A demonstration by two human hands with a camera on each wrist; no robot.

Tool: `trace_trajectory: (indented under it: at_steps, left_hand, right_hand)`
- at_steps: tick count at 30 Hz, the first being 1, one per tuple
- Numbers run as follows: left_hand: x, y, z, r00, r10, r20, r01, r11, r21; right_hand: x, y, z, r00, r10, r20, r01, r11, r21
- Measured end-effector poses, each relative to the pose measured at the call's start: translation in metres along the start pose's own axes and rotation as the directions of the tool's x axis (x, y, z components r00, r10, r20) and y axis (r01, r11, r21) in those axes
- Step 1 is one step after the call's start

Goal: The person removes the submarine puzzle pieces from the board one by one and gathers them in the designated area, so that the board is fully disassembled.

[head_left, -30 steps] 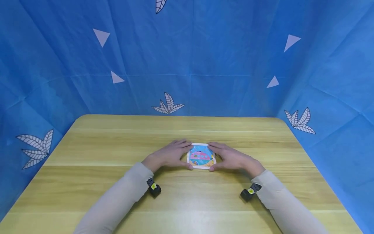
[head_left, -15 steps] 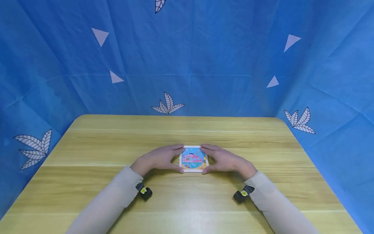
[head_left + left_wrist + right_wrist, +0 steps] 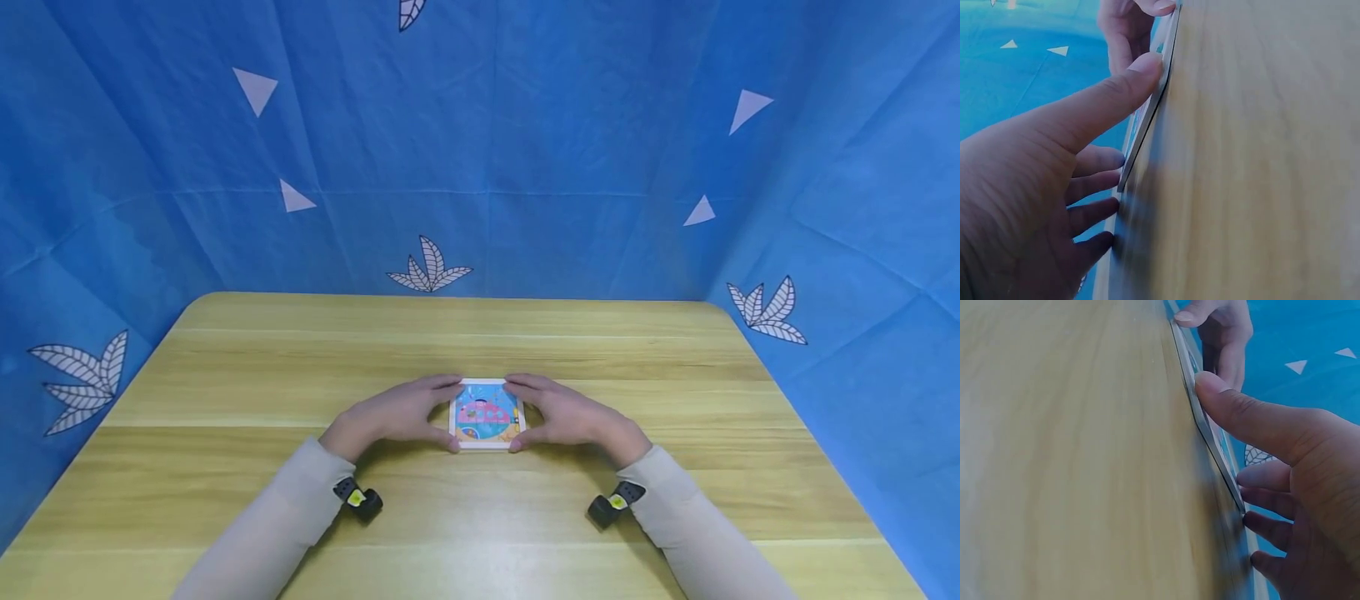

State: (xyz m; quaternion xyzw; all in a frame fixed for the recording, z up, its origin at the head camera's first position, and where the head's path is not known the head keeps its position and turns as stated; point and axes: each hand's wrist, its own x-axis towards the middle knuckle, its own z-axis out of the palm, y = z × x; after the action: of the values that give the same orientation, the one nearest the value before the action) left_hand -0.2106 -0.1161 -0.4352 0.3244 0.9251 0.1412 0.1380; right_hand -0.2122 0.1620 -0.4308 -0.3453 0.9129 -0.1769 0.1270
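Both hands [image 3: 397,412] [image 3: 573,414] pinch puzzle tile [image 3: 486,414] on wooden table [image 3: 225,400], blue backdrop [image 3: 525,150].

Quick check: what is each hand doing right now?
Left hand: grips the small white-framed picture tile by its left edge.
Right hand: grips its right edge.

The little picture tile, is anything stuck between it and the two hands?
No. The left hand and right hand touch the picture tile directly, thumbs at its near corners and fingers at its far edge. It lies on the bare wooden table.
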Motion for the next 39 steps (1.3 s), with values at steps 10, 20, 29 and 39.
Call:
trace_trajectory:
  at_steps: [10, 20, 29, 39]
  left_hand:
    - [0.0, 0.015, 0.003, 0.995, 0.015, -0.098, -0.012, 0.999, 0.034]
    - [0.003, 0.031, 0.009, 0.988, 0.107, -0.115, -0.103, 0.994, 0.037]
    - [0.006, 0.033, 0.014, 0.99, 0.095, -0.102, -0.095, 0.995, 0.002]
    - [0.007, 0.032, 0.021, 0.99, 0.095, -0.104, -0.093, 0.995, 0.024]
  right_hand:
    - [0.003, 0.003, 0.0, 0.997, 0.003, -0.077, -0.002, 1.0, 0.012]
    - [0.005, 0.001, 0.001, 0.997, 0.002, -0.073, 0.0, 1.0, 0.028]
    - [0.01, -0.005, 0.003, 0.988, -0.017, -0.151, 0.016, 1.0, -0.005]
    - [0.017, -0.012, 0.007, 0.964, -0.017, -0.265, 0.002, 0.998, -0.055]
